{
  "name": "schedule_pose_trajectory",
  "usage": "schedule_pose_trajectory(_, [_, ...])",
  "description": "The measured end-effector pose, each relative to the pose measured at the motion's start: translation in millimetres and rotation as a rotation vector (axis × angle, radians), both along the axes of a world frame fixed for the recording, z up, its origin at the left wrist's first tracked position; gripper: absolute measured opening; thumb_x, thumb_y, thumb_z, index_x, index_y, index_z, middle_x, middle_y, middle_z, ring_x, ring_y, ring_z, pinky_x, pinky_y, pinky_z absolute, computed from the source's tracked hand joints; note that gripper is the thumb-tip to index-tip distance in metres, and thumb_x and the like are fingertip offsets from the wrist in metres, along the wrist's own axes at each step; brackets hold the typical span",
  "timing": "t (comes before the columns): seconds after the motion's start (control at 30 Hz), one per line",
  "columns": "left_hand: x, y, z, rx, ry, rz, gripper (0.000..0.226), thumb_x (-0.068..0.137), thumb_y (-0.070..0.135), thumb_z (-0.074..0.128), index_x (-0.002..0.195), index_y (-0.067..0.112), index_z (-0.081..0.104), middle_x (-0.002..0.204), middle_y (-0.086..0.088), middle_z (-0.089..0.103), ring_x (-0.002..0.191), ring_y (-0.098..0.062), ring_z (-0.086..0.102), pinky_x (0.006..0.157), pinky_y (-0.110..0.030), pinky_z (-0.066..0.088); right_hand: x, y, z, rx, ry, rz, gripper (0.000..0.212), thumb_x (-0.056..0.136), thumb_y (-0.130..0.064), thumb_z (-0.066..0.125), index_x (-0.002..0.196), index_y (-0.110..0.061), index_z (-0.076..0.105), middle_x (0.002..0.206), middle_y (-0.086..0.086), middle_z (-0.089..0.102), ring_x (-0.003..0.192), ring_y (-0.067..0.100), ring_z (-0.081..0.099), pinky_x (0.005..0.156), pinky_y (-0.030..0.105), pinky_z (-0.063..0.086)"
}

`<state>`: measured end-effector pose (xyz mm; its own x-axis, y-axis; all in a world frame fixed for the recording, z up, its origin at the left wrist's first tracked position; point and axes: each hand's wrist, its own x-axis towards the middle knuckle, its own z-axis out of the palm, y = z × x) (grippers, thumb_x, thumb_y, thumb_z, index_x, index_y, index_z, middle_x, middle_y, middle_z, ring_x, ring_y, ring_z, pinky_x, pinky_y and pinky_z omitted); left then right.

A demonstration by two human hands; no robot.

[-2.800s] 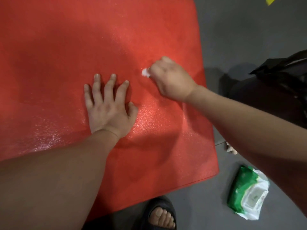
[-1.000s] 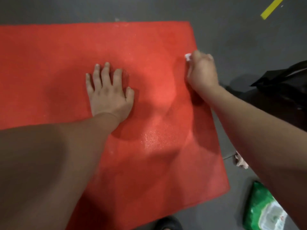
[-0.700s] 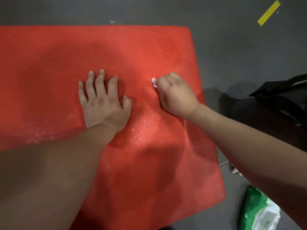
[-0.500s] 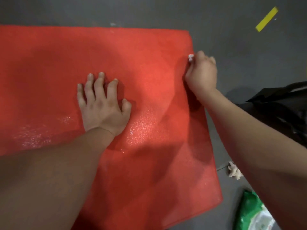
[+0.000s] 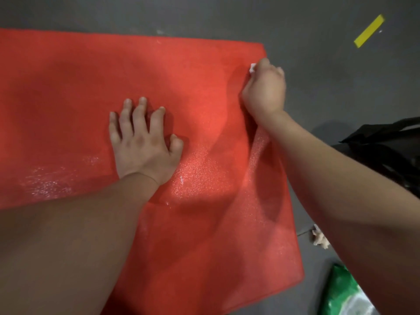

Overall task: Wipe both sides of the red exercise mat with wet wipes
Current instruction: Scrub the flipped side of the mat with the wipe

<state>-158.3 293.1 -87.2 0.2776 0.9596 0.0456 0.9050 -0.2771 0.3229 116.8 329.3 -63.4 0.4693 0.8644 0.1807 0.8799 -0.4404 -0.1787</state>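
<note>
Red exercise mat point(image 5: 68, 87) flat on the floor point(image 5: 329, 64), our left hand point(image 5: 143, 142) pressing it, fingers spread. Right hand point(image 5: 264, 89) clenches a wet wipe point(image 5: 251, 68) at the mat's 1 o'clock edge. We judge this side mid-wipe; the next stroke should run toward 9 o'clock.

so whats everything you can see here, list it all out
exercise mat: one, red, flat on the floor, wet sheen near its middle and left
wet wipe: one, white, at the mat's right edge near the far corner, mostly hidden in the right hand
pack of wet wipes: one, green and white, floor at bottom right
crumpled wipe: one, off-white, floor just off the mat's right edge
tape strip: one, yellow, floor at top right
bag: one, black, right edge
floor: grey, under everything
left hand: fingers spread, presses on the mat's middle
right hand: grips the wet wipe
</note>
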Motion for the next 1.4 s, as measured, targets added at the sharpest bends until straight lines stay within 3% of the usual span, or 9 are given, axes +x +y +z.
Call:
schedule_pose_trajectory(0.1, [0, -1, 0, 0.002, -0.003, -0.001, 0.062, 0.086, 0.047, 0.049, 0.142, 0.020, 0.052, 0.158, -0.014, 0.039, 0.152, -0.037, 0.023, 0.124, -0.058, 0.010, -43, -3, -7, 0.034, 0.051, 0.305, 0.012, 0.091, -0.009, 0.050, 0.091, -0.008, 0.062, 0.085, 0.016, 0.069, 0.077, 0.040, 0.059, 0.071, 0.041, 0.039])
schedule_pose_trajectory(0.2, [0, -1, 0, -0.001, 0.007, -0.004, 0.062, 0.086, 0.048, 0.049, 0.142, 0.021, 0.051, 0.159, -0.013, 0.038, 0.152, -0.037, 0.023, 0.124, -0.058, 0.010, -40, -12, -6, -0.079, 0.004, 0.577, 0.019, 0.100, -0.020, 0.044, 0.089, -0.010, 0.055, 0.084, 0.017, 0.063, 0.077, 0.039, 0.054, 0.074, 0.043, 0.038])
schedule_pose_trajectory(0.4, [1, 0, 0, -0.006, 0.021, 0.000, 0.063, 0.086, 0.049, 0.047, 0.143, 0.022, 0.050, 0.159, -0.013, 0.038, 0.153, -0.036, 0.022, 0.124, -0.058, 0.010, 16, 12, -4, -0.045, -0.053, -0.005, 0.031, 0.092, -0.026, 0.036, 0.103, -0.012, 0.061, 0.103, 0.013, 0.070, 0.095, 0.039, 0.058, 0.083, 0.042, 0.044])
schedule_pose_trajectory(0.47, [0, 0, 0, -0.004, 0.019, -0.003, 0.062, 0.087, 0.048, 0.048, 0.143, 0.021, 0.050, 0.159, -0.013, 0.038, 0.153, -0.037, 0.022, 0.124, -0.058, 0.011, -8, 19, -6, -0.028, -0.024, 0.042, 0.028, 0.091, -0.020, 0.039, 0.103, -0.011, 0.062, 0.101, 0.013, 0.071, 0.094, 0.038, 0.059, 0.083, 0.040, 0.040])
schedule_pose_trajectory(0.63, [1, 0, 1, -0.006, 0.034, -0.006, 0.063, 0.087, 0.048, 0.047, 0.143, 0.021, 0.050, 0.159, -0.013, 0.037, 0.153, -0.037, 0.022, 0.124, -0.058, 0.010, -31, 15, -9, -0.023, -0.029, 0.518, 0.017, 0.098, -0.016, 0.045, 0.091, -0.008, 0.058, 0.086, 0.019, 0.066, 0.078, 0.041, 0.057, 0.079, 0.041, 0.035])
schedule_pose_trajectory(0.83, [2, 0, 1, -0.027, 0.041, -0.001, 0.064, 0.087, 0.049, 0.047, 0.144, 0.022, 0.049, 0.160, -0.013, 0.036, 0.153, -0.037, 0.020, 0.125, -0.057, 0.008, 20, 32, -8, 0.004, 0.010, -0.011, 0.030, 0.092, -0.018, 0.036, 0.106, -0.009, 0.061, 0.106, 0.013, 0.070, 0.100, 0.038, 0.057, 0.086, 0.038, 0.039])
schedule_pose_trajectory(1.03, [1, 0, 1, -0.025, 0.045, -0.002, 0.063, 0.087, 0.049, 0.047, 0.143, 0.022, 0.049, 0.159, -0.013, 0.036, 0.153, -0.037, 0.021, 0.125, -0.058, 0.009, -32, 41, -15, 0.019, 0.043, 0.467, 0.019, 0.096, -0.014, 0.044, 0.093, -0.008, 0.061, 0.092, 0.016, 0.069, 0.086, 0.039, 0.059, 0.082, 0.038, 0.036])
schedule_pose_trajectory(1.23, [1, 1, 0, 0.000, 0.030, 0.000, 0.062, 0.086, 0.048, 0.050, 0.141, 0.021, 0.053, 0.158, -0.014, 0.040, 0.152, -0.038, 0.025, 0.124, -0.058, 0.012, 26, 53, -10, 0.000, 0.030, -0.041, 0.030, 0.091, -0.018, 0.035, 0.103, -0.008, 0.061, 0.107, 0.014, 0.069, 0.102, 0.038, 0.057, 0.083, 0.038, 0.038])
schedule_pose_trajectory(1.4, [2, 0, 1, -0.001, 0.034, 0.007, 0.062, 0.085, 0.049, 0.049, 0.141, 0.023, 0.053, 0.158, -0.012, 0.039, 0.152, -0.036, 0.024, 0.124, -0.057, 0.011, -45, 69, -17, 0.057, 0.113, 0.375, 0.018, 0.088, -0.009, 0.045, 0.091, -0.008, 0.063, 0.095, 0.014, 0.072, 0.089, 0.038, 0.062, 0.082, 0.036, 0.039])
